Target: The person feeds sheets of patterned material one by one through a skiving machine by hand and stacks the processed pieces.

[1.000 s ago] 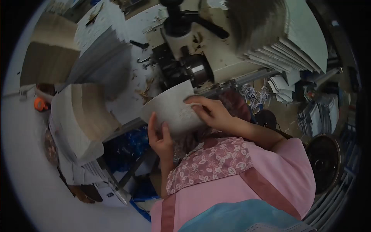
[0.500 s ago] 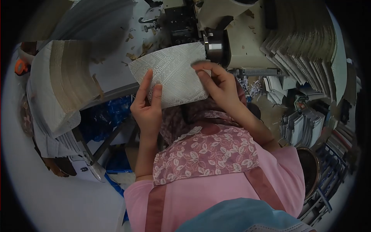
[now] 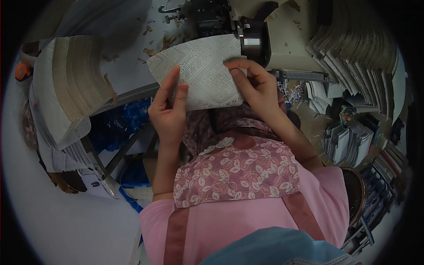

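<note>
I hold the patterned fan-shaped sheet [image 3: 201, 73] between both hands: my left hand [image 3: 170, 115] pinches its lower left edge, my right hand [image 3: 256, 88] grips its right edge, just before the machine [image 3: 247, 31].

Hemmed in ahead by the machine [image 3: 247, 26], on the left by a paper stack [image 3: 70, 84], on the right by fanned stacks [image 3: 357, 57]. Open only above the lap, around the sheet [image 3: 198, 70].
</note>
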The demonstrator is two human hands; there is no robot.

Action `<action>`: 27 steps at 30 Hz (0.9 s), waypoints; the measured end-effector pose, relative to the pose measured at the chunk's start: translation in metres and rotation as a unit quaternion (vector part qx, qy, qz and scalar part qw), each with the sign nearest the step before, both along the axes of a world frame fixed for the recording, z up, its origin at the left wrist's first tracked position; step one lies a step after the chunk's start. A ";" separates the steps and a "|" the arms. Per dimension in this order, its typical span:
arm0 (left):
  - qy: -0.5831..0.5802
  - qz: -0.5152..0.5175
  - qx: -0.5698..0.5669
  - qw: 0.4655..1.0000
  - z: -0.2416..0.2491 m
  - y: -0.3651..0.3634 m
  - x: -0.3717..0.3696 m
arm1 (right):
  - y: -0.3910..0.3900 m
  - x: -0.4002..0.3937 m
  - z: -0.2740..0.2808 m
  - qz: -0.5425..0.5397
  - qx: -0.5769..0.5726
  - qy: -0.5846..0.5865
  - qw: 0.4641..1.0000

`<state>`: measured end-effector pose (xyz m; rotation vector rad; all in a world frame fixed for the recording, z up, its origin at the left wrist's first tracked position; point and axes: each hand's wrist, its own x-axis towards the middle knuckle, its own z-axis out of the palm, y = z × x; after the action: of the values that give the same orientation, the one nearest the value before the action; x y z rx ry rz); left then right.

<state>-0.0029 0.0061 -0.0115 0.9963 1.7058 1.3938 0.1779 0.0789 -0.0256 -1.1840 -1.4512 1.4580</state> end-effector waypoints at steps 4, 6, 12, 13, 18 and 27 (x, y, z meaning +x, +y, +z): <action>-0.003 0.010 -0.014 1.000 0.001 0.000 0.002 | -0.001 0.000 -0.004 -0.005 0.012 0.005 1.000; 0.001 0.016 -0.010 1.000 0.001 0.000 0.003 | -0.001 0.000 -0.008 -0.010 0.030 0.013 0.999; 0.019 0.022 -0.001 1.000 0.003 0.001 0.005 | -0.001 -0.002 -0.009 -0.014 0.034 0.019 0.999; 0.015 0.024 0.001 1.000 0.003 0.002 0.006 | -0.001 -0.002 -0.009 -0.015 0.033 0.020 0.999; 0.017 0.028 0.006 0.999 0.004 0.002 0.007 | -0.001 -0.001 -0.009 -0.011 0.042 0.011 0.999; 0.013 0.017 0.006 1.000 0.002 0.002 0.007 | -0.002 0.000 -0.009 -0.032 0.016 0.043 0.998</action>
<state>0.0039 0.0085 -0.0091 1.0003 1.7441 1.4203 0.1776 0.0769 -0.0346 -1.1252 -1.3614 1.4185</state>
